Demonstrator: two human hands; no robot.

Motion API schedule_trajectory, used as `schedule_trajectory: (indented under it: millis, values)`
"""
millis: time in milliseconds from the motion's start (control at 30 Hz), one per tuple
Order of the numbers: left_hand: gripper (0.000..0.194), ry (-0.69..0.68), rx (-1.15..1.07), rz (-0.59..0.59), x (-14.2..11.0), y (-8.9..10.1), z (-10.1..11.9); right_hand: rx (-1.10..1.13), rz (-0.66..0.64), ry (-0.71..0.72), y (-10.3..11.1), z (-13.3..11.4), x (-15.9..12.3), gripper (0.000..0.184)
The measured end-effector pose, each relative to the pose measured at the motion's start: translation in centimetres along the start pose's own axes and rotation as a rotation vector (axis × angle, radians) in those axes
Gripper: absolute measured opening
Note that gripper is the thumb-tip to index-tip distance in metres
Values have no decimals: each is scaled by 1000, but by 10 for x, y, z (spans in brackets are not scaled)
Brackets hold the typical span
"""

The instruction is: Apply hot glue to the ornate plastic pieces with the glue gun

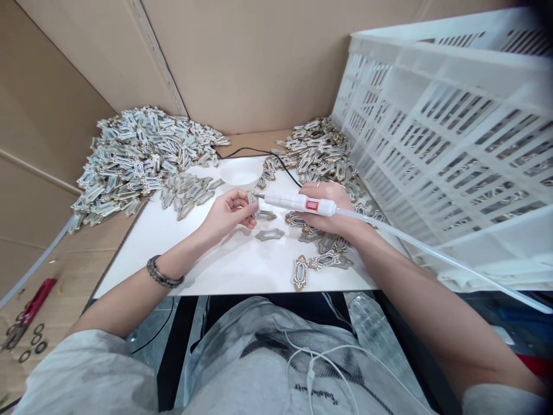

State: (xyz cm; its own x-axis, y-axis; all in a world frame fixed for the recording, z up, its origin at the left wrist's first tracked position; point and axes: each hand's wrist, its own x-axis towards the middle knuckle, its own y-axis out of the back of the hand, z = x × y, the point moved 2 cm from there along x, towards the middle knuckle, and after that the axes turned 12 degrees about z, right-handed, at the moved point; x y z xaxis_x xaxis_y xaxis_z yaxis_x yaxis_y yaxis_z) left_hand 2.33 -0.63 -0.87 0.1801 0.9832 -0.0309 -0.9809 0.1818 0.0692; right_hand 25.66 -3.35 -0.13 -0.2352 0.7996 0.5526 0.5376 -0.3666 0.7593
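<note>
My left hand (pixel 233 212) pinches a small grey ornamental plate (pixel 254 200) between thumb and fingers, above the white board (pixel 185 256). My right hand (pixel 325 202) is wrapped around a white hot glue gun (pixel 289 202), whose nozzle points left and meets or nearly meets that plate. A long translucent glue stick (pixel 415 245) runs out of the gun's back end over my right forearm. Below my left hand lies a loose grey plate (pixel 269 234). Several plates with gold and white patterned faces, such as this one (pixel 300 272), lie below my right hand.
A large heap of plates (pixel 138 155) stands at the back left, and a smaller heap (pixel 319 147) at the back right. A white slotted crate (pixel 449 132) borders the right side. Behind the board runs a black cord (pixel 254 150). Red-handled scissors (pixel 34 305) lie at far left.
</note>
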Motion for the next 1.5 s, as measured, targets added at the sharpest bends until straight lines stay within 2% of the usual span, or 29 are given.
schedule_trajectory:
  millis: [367,667,1133,1300,1500]
  values:
    - [46,-14,-52,-39,2,1,-3,-84,11,-47,-3,2,0,23]
    - [44,163,-239,-84,4,-2,-2,-13,33,-38,0,0,0,25]
    - [29,214,-200,-67,1,-2,2,5,58,-12,-1,-3,-1,20]
    - [30,162,-147,-93,-3,-6,3,-18,103,-57,-1,2,0,19]
    - [29,53,-57,-1,-1,-3,1,-3,115,-39,-1,2,-1,21]
